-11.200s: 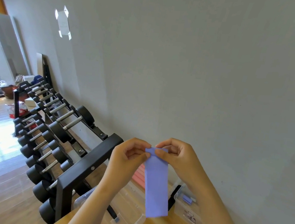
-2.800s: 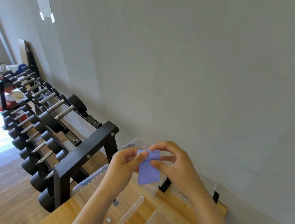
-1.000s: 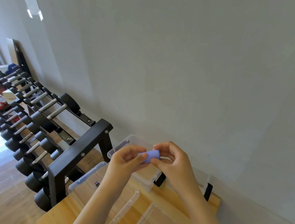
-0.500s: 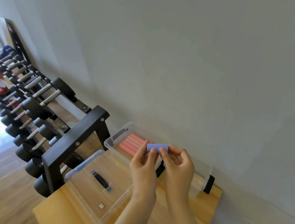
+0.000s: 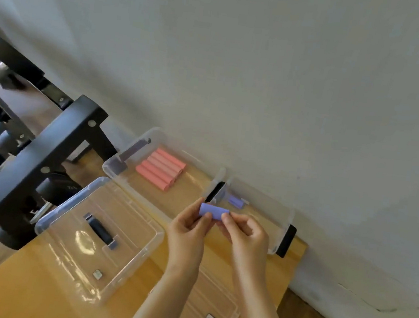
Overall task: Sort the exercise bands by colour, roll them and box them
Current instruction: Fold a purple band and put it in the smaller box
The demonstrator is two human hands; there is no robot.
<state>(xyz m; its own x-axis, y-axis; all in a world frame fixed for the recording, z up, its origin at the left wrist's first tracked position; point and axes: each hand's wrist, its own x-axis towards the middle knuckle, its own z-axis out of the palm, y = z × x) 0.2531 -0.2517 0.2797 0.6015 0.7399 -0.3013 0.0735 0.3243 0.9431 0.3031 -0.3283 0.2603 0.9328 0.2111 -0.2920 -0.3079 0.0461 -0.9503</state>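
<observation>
Both hands raised at frame centre, above the table point(image 5: 15, 291).
Left hand point(image 5: 189, 231): fingers curled, tips pinched on the left end of a purple roll point(image 5: 213, 211).
Right hand point(image 5: 245, 233): fingers curled, the roll's right end pinched between thumb and forefinger. The roll is held level, clear of the table, just in front of the right box.

Containers, all clear plastic:
- Large lid point(image 5: 65, 209), lower left, laid flat; a black handle point(image 5: 100, 230) is seen at its middle.
- Second lid point(image 5: 211, 304), bottom centre, partly hidden by the forearms.
- Left box point(image 5: 123, 164), centre, by the wall: pink rolls point(image 5: 159, 168) are stacked side by side inside.
- Right box point(image 5: 284, 221), just right of it: one boxed roll point(image 5: 236, 201), purple, is lying near its left end.

Counts: boxes two; lids two; purple rolls two, one held and one boxed; pink rolls five or six, exact number not settled.

A black rack point(image 5: 39, 159) is noted at left, beside the table.
</observation>
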